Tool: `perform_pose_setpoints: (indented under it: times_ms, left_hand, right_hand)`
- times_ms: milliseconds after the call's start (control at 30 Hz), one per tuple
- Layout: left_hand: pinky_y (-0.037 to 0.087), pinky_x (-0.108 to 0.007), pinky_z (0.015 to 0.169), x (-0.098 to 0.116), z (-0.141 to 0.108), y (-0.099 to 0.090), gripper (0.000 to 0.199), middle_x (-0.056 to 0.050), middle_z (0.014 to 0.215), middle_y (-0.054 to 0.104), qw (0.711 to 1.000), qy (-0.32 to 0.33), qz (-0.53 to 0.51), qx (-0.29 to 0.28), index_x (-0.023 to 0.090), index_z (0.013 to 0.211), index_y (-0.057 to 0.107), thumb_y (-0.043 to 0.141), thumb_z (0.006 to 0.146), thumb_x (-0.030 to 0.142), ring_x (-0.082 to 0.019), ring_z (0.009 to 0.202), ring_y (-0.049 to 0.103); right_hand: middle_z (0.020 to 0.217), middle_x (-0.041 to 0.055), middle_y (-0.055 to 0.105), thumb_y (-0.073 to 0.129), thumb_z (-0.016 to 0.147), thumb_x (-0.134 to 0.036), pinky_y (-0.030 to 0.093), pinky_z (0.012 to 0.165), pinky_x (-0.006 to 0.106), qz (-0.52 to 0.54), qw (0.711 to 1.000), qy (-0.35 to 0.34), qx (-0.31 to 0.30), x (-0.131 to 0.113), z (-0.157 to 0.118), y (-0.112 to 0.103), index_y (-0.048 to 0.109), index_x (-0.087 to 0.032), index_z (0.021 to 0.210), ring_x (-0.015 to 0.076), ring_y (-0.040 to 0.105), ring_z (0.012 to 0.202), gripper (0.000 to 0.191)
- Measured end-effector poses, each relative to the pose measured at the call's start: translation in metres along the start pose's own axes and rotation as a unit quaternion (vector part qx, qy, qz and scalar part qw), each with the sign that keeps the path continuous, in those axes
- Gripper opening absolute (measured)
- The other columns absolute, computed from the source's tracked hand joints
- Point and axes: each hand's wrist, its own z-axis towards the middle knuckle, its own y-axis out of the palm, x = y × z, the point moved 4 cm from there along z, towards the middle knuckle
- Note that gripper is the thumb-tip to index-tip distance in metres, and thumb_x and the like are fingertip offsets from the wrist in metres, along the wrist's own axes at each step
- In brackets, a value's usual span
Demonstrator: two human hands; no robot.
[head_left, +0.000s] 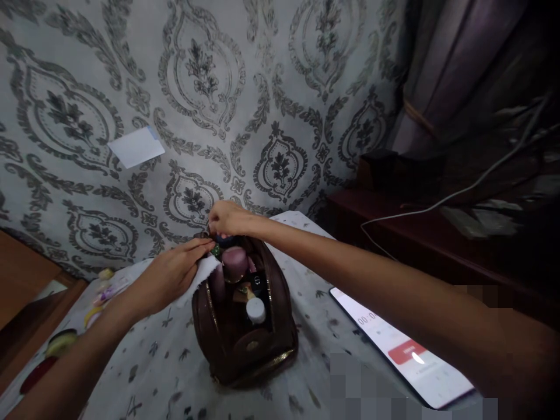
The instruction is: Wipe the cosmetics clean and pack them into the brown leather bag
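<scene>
A brown zippered bag stands open on the patterned cloth. Inside it are a pink rounded item, a white-capped container, a black item and a green item. My left hand lies along the bag's left far edge, fingers together, with a white cloth or tissue under its palm. Over the bag's far end, my right hand is closed, fingers curled down at the rim; what it grips is too small to make out.
A phone with a lit timer screen lies right of the bag. Several small items, one a yellow-green round one, lie along the left edge. A white cable crosses a dark red surface at right. Patterned wallpaper rises behind.
</scene>
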Motion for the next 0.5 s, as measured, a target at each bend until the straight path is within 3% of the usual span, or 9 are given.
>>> perform_pose_setpoints:
  times_ms: [167,300,400,500]
  left_hand:
    - [0.040,-0.042,0.113,-0.010,-0.002,0.007,0.054,-0.010,0.145,0.053,0.999,-0.014,-0.037,0.004,0.015,0.141,0.048,0.035,0.089,0.017,-0.022,0.134,0.050]
    - [0.033,-0.044,0.117,-0.015,-0.015,0.004,0.054,-0.012,0.149,0.048,0.990,-0.051,-0.090,0.094,0.014,0.142,0.046,0.037,0.089,0.019,-0.023,0.139,0.043]
    - [0.038,-0.045,0.113,-0.014,-0.035,-0.004,0.047,-0.013,0.139,0.056,0.973,-0.097,-0.122,0.172,0.015,0.135,0.052,0.038,0.090,0.022,-0.025,0.131,0.051]
    - [0.046,-0.043,0.103,-0.009,-0.060,-0.009,0.039,-0.011,0.121,0.065,0.960,-0.141,-0.141,0.197,0.017,0.127,0.056,0.039,0.092,0.026,-0.024,0.115,0.060]
  right_hand:
    - [0.071,0.0052,0.072,0.053,0.086,-0.013,0.041,0.057,0.017,0.010,0.999,-0.036,0.001,0.004,-0.017,0.003,0.075,-0.011,0.090,0.0125,0.065,0.066,0.022]
    - [0.073,0.0029,0.070,0.056,0.086,-0.014,0.038,0.061,0.019,-0.017,0.998,-0.049,0.021,0.002,-0.026,0.005,0.074,-0.013,0.088,0.0129,0.061,0.071,0.019]
    - [0.072,0.0016,0.067,0.055,0.090,-0.019,0.035,0.061,0.020,-0.017,0.998,-0.063,0.020,-0.001,-0.038,0.004,0.072,-0.013,0.087,0.0120,0.057,0.068,0.018]
    - [0.070,0.0020,0.064,0.057,0.091,-0.034,0.033,0.058,0.022,-0.049,0.995,-0.088,0.013,-0.007,-0.055,0.004,0.070,-0.014,0.082,0.0132,0.054,0.067,0.026]
